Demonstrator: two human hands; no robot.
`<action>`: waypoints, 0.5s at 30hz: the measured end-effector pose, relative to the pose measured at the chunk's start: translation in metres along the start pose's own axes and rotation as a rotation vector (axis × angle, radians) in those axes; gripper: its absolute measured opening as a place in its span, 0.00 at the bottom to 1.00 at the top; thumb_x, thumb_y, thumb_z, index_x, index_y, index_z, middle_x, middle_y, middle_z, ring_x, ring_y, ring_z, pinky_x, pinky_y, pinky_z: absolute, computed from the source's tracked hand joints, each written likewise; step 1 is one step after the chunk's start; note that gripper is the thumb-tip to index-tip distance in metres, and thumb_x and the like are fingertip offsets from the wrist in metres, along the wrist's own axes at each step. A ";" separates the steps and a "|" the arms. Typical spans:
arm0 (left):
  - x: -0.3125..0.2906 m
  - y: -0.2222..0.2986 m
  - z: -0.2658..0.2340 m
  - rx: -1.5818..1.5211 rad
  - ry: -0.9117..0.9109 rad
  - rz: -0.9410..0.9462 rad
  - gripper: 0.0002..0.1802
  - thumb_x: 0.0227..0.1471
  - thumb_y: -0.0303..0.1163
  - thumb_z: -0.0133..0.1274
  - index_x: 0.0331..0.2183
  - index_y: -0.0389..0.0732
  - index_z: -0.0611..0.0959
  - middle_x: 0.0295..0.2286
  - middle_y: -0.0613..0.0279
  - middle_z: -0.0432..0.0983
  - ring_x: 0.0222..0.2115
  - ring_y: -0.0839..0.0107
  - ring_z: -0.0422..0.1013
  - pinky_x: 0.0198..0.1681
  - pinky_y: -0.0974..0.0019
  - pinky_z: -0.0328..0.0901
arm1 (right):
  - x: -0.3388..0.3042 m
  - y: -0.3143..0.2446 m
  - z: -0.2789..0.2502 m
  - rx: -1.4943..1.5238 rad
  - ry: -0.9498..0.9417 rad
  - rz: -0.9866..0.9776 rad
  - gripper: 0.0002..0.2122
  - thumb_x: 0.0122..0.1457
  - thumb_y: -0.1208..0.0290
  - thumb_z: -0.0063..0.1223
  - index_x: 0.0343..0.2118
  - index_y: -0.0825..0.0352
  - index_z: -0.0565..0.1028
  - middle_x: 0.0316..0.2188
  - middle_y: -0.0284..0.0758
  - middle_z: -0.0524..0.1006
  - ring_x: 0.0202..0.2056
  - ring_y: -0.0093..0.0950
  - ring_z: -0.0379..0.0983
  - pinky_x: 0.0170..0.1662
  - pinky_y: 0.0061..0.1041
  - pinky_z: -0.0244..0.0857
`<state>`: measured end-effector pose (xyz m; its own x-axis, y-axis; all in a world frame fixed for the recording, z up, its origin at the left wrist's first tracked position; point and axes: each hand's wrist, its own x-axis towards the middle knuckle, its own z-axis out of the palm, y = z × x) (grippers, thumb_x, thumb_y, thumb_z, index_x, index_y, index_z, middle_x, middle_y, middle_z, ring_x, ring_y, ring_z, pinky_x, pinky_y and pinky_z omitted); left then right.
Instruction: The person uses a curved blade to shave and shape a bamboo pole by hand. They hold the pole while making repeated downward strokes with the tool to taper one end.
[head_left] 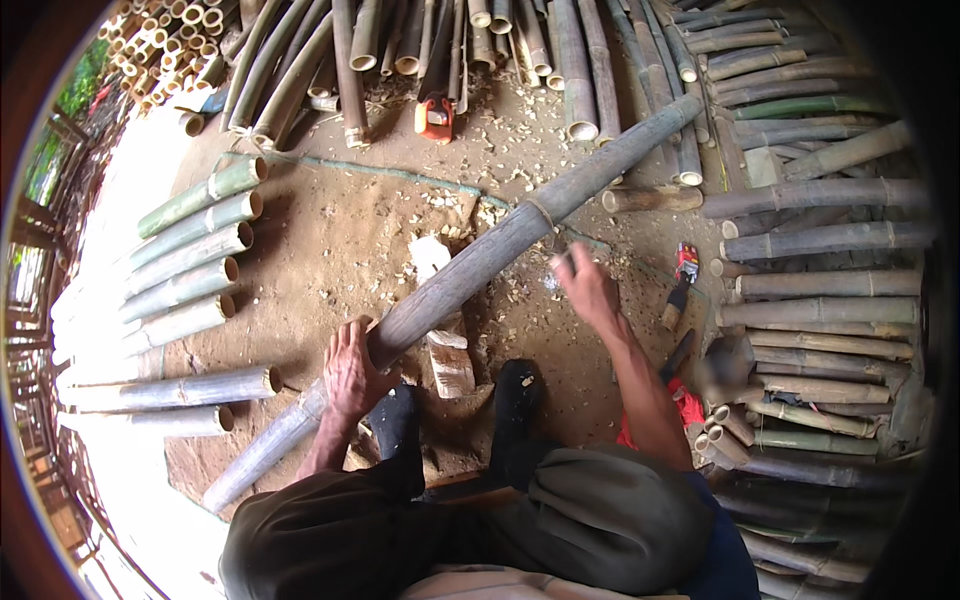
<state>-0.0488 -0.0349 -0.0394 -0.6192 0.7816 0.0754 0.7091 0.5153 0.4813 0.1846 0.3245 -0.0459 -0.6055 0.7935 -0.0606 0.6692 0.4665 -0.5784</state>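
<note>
The long grey bamboo pole [480, 255] lies diagonally across the dirt floor [340, 240], running from the lower left to the upper right of the view. Its middle section rests on a pale wooden block [450, 360] set in front of the person's dark boots [515, 395].

Left hand [352, 375]: the grip is closed over the pole from above, fingers wrapped on its upper surface, at a point just left of the block. The pole extends past this grip in both directions, the longer part toward the upper right.

Right hand [588, 290]: positioned just beside the pole's lower edge, right of the block. A small item sits at the fingertips, blurred; whether the grip is closed on it cannot be determined.

Surroundings: green cut bamboo sections [190, 260] lie in a row on the left. Stacked bamboo poles [820, 240] fill the right side. An orange power tool [435, 117] lies at the top. A red-handled tool [683, 275] lies near the right hand.
</note>
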 end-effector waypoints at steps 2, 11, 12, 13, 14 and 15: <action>-0.005 -0.006 0.007 0.051 -0.011 -0.014 0.37 0.37 0.36 0.71 0.51 0.41 0.77 0.38 0.51 0.77 0.43 0.49 0.74 0.50 0.50 0.70 | -0.007 -0.009 0.001 -0.246 -0.100 -0.380 0.20 0.74 0.50 0.47 0.46 0.67 0.71 0.24 0.39 0.79 0.23 0.39 0.78 0.25 0.44 0.68; 0.010 -0.016 0.001 -0.146 -0.102 -0.055 0.30 0.37 0.38 0.72 0.44 0.40 0.80 0.37 0.50 0.79 0.41 0.48 0.77 0.48 0.48 0.71 | 0.009 -0.009 -0.010 -0.112 -0.197 -0.029 0.19 0.75 0.50 0.44 0.46 0.66 0.69 0.24 0.40 0.78 0.24 0.36 0.77 0.24 0.41 0.70; 0.014 -0.017 0.000 -0.158 -0.118 -0.057 0.31 0.36 0.38 0.72 0.44 0.40 0.80 0.37 0.49 0.80 0.41 0.48 0.77 0.48 0.48 0.71 | 0.012 -0.007 -0.013 -0.071 -0.163 0.026 0.19 0.75 0.50 0.45 0.46 0.66 0.69 0.24 0.39 0.77 0.23 0.35 0.77 0.23 0.40 0.70; 0.015 -0.019 0.000 -0.154 -0.151 -0.067 0.33 0.35 0.40 0.73 0.45 0.38 0.81 0.38 0.48 0.81 0.42 0.46 0.78 0.49 0.48 0.72 | 0.014 -0.007 -0.013 -0.026 -0.137 0.077 0.19 0.74 0.50 0.45 0.46 0.66 0.69 0.23 0.39 0.77 0.22 0.34 0.76 0.22 0.40 0.69; 0.017 -0.020 -0.004 -0.163 -0.193 -0.089 0.34 0.35 0.40 0.74 0.46 0.38 0.81 0.38 0.47 0.81 0.42 0.46 0.78 0.49 0.48 0.72 | 0.018 -0.008 -0.017 0.022 -0.099 0.128 0.19 0.74 0.49 0.46 0.46 0.65 0.69 0.23 0.39 0.77 0.21 0.33 0.76 0.21 0.39 0.68; 0.020 -0.020 -0.009 -0.173 -0.235 -0.111 0.35 0.34 0.40 0.74 0.46 0.38 0.81 0.39 0.47 0.81 0.42 0.46 0.78 0.49 0.48 0.72 | 0.021 -0.010 -0.018 0.070 -0.061 0.181 0.19 0.74 0.49 0.46 0.46 0.65 0.69 0.22 0.38 0.76 0.19 0.32 0.75 0.19 0.38 0.67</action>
<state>-0.0781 -0.0330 -0.0395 -0.5806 0.7940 -0.1802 0.5610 0.5506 0.6182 0.1728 0.3440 -0.0264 -0.5048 0.8356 -0.2165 0.7388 0.2885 -0.6090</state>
